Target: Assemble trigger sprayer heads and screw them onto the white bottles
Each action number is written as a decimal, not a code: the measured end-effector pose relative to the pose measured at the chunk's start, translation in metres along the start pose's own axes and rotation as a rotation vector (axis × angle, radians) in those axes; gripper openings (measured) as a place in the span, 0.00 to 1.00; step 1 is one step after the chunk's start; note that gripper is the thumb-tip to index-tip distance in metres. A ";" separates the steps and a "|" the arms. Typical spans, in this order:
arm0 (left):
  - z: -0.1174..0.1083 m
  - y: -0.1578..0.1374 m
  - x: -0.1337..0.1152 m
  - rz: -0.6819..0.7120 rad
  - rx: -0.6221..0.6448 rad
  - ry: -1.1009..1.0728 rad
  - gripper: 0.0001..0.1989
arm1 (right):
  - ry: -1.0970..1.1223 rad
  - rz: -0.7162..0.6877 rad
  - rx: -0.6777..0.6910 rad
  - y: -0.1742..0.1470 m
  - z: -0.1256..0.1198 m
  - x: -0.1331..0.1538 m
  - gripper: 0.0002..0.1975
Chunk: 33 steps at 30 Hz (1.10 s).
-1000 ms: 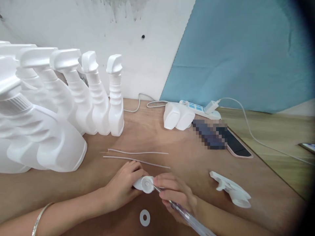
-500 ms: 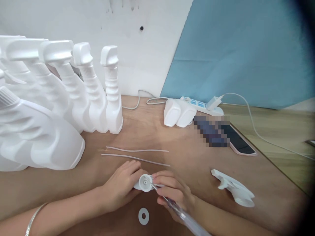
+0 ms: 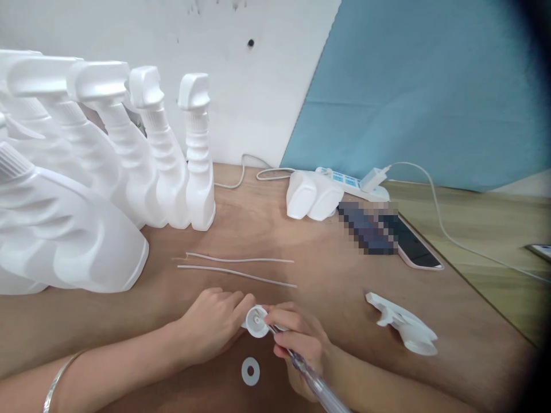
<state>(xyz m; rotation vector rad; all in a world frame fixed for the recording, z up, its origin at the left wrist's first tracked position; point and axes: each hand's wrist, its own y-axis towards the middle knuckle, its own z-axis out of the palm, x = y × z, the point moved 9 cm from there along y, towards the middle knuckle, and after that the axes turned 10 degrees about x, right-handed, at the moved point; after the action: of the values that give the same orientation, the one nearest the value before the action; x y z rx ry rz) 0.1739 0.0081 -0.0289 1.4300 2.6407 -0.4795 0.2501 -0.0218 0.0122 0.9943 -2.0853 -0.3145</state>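
My left hand (image 3: 213, 324) is closed around a white spray trigger head (image 3: 253, 331), its round collar opening turned up toward me. In my right hand (image 3: 305, 338) is a screwdriver (image 3: 321, 387) with a clear handle; its thin metal shaft points into the collar. The right fingertips also touch the collar's rim. Where the screwdriver's tip ends is hard to see. Below the hands lies a flat white ring washer (image 3: 245, 373). Two thin tubes (image 3: 236, 275) lie beyond the hands. A second trigger head (image 3: 408, 330) rests on its side to the right.
Several white spray bottles (image 3: 200, 195) crowd the left of the wooden table (image 3: 253, 229). Farther back are two white bottles lying down (image 3: 301, 198), a power strip (image 3: 344, 179) with a charger and cable, and a phone (image 3: 415, 244) beside a pixelated dark object (image 3: 365, 229).
The view has shifted slightly. My right fingers have closed in nearer the collar, and the screwdriver has moved slightly left with them. My left hand keeps its hold on the spray trigger head.
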 end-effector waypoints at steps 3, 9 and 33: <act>0.002 0.001 -0.002 0.005 0.006 0.029 0.02 | 0.035 0.029 -0.062 0.014 -0.011 0.007 0.05; -0.002 0.002 0.001 -0.002 -0.038 -0.016 0.03 | -0.013 0.043 0.027 0.030 -0.012 0.009 0.06; -0.005 0.000 0.003 -0.002 -0.040 -0.110 0.01 | 0.150 0.490 0.249 0.036 -0.021 -0.026 0.11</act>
<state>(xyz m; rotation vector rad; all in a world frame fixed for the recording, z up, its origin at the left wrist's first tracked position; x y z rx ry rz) 0.1730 0.0121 -0.0250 1.3496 2.5512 -0.4882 0.2561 0.0235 0.0299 0.5886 -2.1789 0.2658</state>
